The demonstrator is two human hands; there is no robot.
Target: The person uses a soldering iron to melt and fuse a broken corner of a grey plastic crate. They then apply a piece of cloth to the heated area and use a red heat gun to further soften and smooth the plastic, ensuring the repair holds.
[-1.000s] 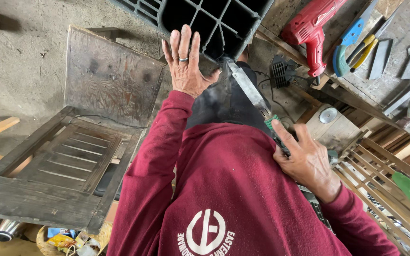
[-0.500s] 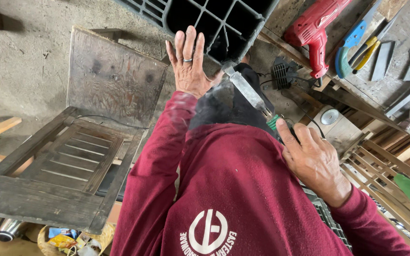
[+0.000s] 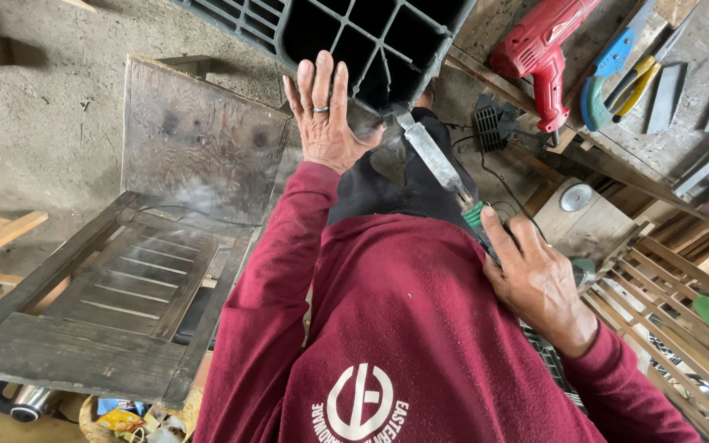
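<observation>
My left hand, a ring on one finger, lies flat with spread fingers against the lower edge of a black plastic crate and holds nothing. My right hand is closed around the green handle of a chisel. The flat metal blade points up and to the left, and its tip reaches the crate's edge just right of my left thumb. My maroon sleeves and chest fill the lower middle of the view. Dark trouser cloth shows under the blade.
A dark wooden louvred shutter lies on the concrete floor at left. At upper right a red power drill, blue and yellow handled tools and metal strips lie on a bench. A wooden slatted frame and a round saw blade sit at right.
My left hand has moved up and right onto the crate's edge. The chisel has followed, its tip now at the crate, with my right hand still on the handle.
</observation>
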